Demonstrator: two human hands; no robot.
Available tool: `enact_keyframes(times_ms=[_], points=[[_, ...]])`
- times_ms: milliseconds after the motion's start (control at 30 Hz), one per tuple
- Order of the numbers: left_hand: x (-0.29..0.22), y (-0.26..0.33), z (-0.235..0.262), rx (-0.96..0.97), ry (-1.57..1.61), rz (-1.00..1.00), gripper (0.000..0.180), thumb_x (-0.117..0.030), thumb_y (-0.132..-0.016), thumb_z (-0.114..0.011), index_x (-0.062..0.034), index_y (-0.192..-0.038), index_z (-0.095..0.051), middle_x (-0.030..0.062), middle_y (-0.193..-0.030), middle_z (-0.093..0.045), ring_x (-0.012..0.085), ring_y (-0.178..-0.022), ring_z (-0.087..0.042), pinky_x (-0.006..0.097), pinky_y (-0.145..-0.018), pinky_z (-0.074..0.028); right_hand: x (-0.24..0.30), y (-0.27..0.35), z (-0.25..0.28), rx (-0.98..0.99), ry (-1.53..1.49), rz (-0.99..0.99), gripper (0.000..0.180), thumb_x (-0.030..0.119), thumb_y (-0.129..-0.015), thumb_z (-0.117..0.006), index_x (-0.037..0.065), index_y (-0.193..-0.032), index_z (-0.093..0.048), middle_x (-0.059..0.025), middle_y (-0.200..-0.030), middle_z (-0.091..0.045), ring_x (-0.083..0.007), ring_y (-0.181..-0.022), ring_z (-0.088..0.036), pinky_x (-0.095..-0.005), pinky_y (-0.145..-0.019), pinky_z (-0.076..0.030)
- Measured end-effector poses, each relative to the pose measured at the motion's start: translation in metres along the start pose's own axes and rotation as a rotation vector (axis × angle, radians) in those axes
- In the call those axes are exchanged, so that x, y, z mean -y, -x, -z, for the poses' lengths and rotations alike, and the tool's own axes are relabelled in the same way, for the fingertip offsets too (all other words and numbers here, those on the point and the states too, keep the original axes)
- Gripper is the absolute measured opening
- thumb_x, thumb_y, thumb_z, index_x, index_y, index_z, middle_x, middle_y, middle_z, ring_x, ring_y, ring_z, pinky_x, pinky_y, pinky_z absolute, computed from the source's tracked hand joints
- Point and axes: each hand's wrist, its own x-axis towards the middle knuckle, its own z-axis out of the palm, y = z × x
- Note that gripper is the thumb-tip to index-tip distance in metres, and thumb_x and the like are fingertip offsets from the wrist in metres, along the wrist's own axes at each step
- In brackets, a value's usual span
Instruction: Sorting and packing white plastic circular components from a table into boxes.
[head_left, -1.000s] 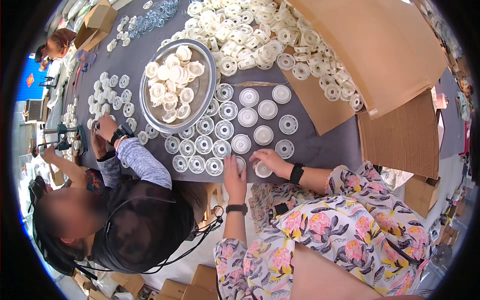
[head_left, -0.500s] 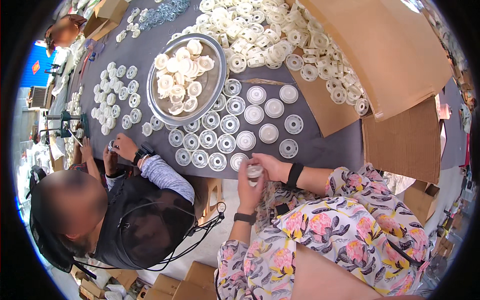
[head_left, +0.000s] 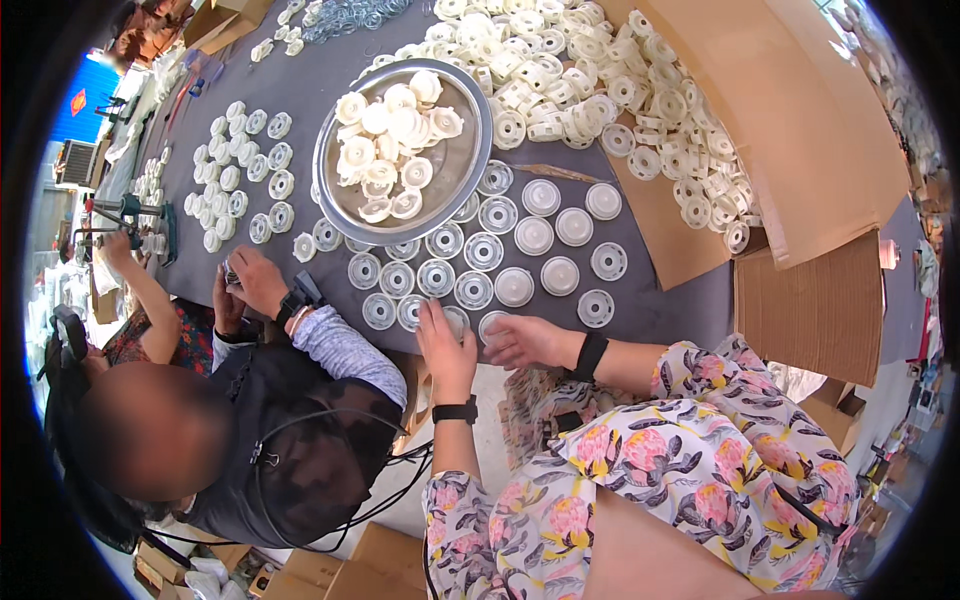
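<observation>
At the table's near edge, my left hand [head_left: 447,352] has its fingers and thumb around a round white plastic disc [head_left: 457,319]. Just to its right is my right hand [head_left: 530,342], fingers spread and partly blurred, beside another pale disc [head_left: 491,325] that it partly hides. Beyond my hands lie rows of discs: ring-shaped ones with a centre hole [head_left: 435,278] on the left and closed, domed ones [head_left: 514,287] on the right. Two more rings [head_left: 596,308] lie farther right.
A round metal tray [head_left: 470,190] of cream plastic parts overlaps the far rows. Behind it spreads a heap of white parts [head_left: 560,75]. An open cardboard box [head_left: 800,310] stands at right. On my left, a co-worker [head_left: 300,420] handles a small part near more discs [head_left: 230,178].
My hands, earlier together around one disc, have come apart. The left has moved left and up onto a disc in the front row; the right has opened. The view has shifted slightly.
</observation>
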Motion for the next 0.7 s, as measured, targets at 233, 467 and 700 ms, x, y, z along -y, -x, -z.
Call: enact_keyframes(times_ms=[233,467,700], points=[[0.010,0.022,0.005,-0.158,0.029,-0.076,0.055,-0.012,-0.079,-0.056,0.0019,-0.129,-0.036,0.0216,-0.136,-0.034,0.0361,-0.128,-0.029,0.052,-0.105,-0.018,0.036,0.010,0.014,-0.148,-0.021,0.204,0.038,0.036,-0.091,-0.040,0.005,-0.108,-0.053,-0.0090,-0.096,-0.062,-0.0167,-0.081,-0.060,-0.0298,-0.073,-0.047],[0.002,0.022,0.011,0.250,-0.190,-0.190,0.054,-0.017,-0.081,-0.054,0.0011,-0.129,-0.037,0.0184,-0.135,-0.036,0.0353,-0.127,-0.031,0.051,-0.104,-0.021,0.040,0.006,0.012,-0.139,-0.107,0.195,0.037,0.036,-0.088,-0.043,0.005,-0.108,-0.053,-0.0090,-0.095,-0.062,-0.0170,-0.079,-0.059,-0.0304,-0.072,-0.048],[-0.045,-0.123,0.055,-0.175,0.162,-0.321,0.042,-0.014,-0.079,-0.059,0.0023,-0.117,-0.048,0.0243,-0.125,-0.044,0.0396,-0.115,-0.042,0.046,-0.097,-0.032,0.049,0.015,0.027,-0.179,-0.139,0.255,0.036,0.035,-0.089,-0.041,0.006,-0.107,-0.054,-0.0059,-0.091,-0.062,-0.0142,-0.078,-0.059,-0.0284,-0.071,-0.048]])
